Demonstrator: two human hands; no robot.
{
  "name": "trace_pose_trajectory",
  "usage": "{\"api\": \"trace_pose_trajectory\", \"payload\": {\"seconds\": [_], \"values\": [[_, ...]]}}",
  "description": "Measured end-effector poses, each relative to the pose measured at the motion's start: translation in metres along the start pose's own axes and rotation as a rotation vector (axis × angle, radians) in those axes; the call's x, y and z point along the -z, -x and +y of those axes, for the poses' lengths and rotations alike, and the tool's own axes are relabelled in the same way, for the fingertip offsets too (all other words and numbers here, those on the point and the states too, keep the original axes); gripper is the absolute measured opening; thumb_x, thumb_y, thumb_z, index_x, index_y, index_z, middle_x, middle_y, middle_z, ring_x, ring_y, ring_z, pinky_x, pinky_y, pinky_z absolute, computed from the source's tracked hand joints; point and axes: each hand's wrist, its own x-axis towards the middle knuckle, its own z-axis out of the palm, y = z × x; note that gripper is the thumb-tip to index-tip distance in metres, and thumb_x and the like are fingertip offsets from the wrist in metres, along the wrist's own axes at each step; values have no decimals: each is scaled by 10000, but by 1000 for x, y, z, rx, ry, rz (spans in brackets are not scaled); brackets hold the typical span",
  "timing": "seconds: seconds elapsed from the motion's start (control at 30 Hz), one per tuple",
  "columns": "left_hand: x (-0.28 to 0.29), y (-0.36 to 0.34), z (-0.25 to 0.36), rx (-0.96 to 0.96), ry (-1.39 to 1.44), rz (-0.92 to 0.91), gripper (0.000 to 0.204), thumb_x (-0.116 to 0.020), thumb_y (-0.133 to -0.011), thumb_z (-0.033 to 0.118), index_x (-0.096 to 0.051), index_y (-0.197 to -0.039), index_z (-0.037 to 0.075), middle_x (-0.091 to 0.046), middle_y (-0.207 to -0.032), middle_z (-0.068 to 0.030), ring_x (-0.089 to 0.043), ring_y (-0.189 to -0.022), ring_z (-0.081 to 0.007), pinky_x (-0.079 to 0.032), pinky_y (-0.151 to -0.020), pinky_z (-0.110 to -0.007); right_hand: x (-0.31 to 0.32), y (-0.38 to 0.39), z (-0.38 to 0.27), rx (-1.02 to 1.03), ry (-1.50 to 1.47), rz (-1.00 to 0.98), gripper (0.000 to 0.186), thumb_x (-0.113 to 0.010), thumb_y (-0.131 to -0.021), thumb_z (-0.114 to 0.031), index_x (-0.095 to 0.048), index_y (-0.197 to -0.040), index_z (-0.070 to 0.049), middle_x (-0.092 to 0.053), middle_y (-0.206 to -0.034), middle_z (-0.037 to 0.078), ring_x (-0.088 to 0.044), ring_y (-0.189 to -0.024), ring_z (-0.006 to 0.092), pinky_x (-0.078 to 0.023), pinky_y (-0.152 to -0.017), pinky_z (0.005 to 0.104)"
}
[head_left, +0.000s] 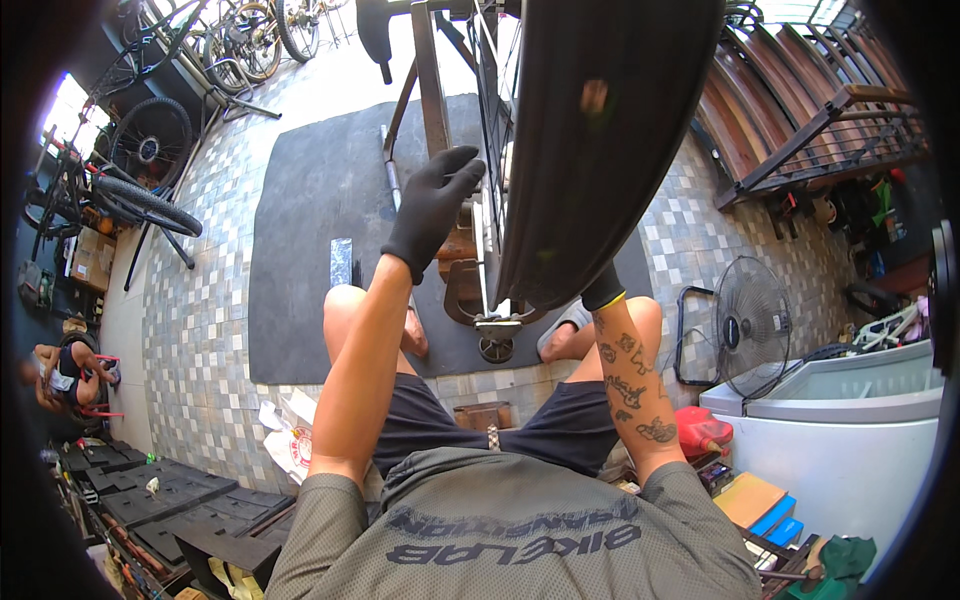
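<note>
Your gloved left hand (430,212) bends its fingers (458,160) beside the wheel (605,140), which stands just right of them, but I cannot tell whether they grip anything, while your right hand (603,285) has its fingers' hold hidden behind the wheel, the black mat (300,210) lying below them.

Brightly lit tiled floor (200,340)
Mat (305,210) beneath left hand (430,205); wooden slats (770,85), fan (752,322), freezer (815,455) to its right; bright opening (72,108) to its left.
</note>
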Motion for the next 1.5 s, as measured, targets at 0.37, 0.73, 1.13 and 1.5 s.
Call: {"api": "trace_pose_trajectory", "payload": {"seconds": [0.37, 0.73, 1.13, 1.5], "values": [[-3, -5, -1, -242, -140, -165, 494, -636, -1021, 290, -592, -1369, -57, -696, -1269, -173, -641, -1160, -224, -471, -1029, -336, -20, 11, -14, -100, 69, 45, 187, -765, -954, -150, -749, -1047, 11, -753, -904, 26, -656, -816, 67, -528, -764, 236], [-4, -17, -20, -29, -73, -116, 490, -632, -1025, 311, -614, -1339, -65, -718, -1210, -160, -655, -1078, -185, -498, -954, -327, -20, 8, -14, -88, 65, 29, 207, -771, -946, -167, -755, -1054, 9, -752, -889, 22, -634, -770, 66, -515, -731, 242], [-6, -4, 12, 17, -119, -137, 546, -682, -1006, 367, -625, -1301, -88, -724, -1197, -167, -669, -1088, -192, -507, -965, -323, -21, -1, -20, -100, 71, -43, 217, -747, -965, -182, -754, -1063, 12, -759, -900, 29, -635, -751, 67, -503, -705, 238], [-10, 28, 47, -22, 52, -103, 533, -653, -1019, 409, -669, -1227, -82, -742, -1090, -152, -687, -1006, -185, -517, -928, -326, 8, -11, 8, -105, 91, 42, 232, -743, -977, -205, -752, -1043, 17, -748, -895, 28, -627, -754, 55, -481, -688, 213]]}}
